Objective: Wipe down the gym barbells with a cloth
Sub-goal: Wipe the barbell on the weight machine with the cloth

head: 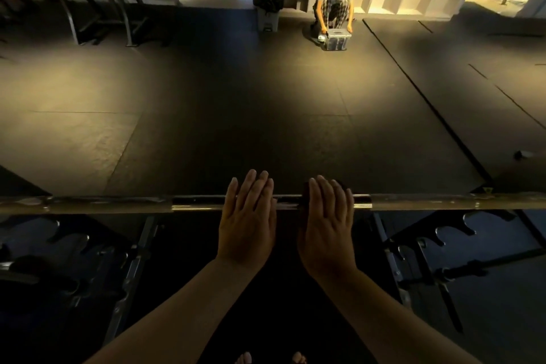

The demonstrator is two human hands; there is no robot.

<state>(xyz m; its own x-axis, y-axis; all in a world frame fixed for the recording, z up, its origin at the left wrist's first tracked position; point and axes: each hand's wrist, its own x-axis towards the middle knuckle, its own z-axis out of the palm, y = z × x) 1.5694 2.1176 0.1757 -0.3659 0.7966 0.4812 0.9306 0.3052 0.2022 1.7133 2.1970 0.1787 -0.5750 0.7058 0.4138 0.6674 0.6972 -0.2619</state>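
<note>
barbell (118, 204) spans edge to edge; left hand (246, 221) flat on it; right hand (326, 224) flat, pressing cloth (305, 188); floor mat (236, 127) beyond

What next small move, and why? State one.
Probably slide the right hand, pressing what looks like a dark cloth on the bar, rightward: the left hand lies flat just to its left, and bare bar stretches on to the right.
</note>
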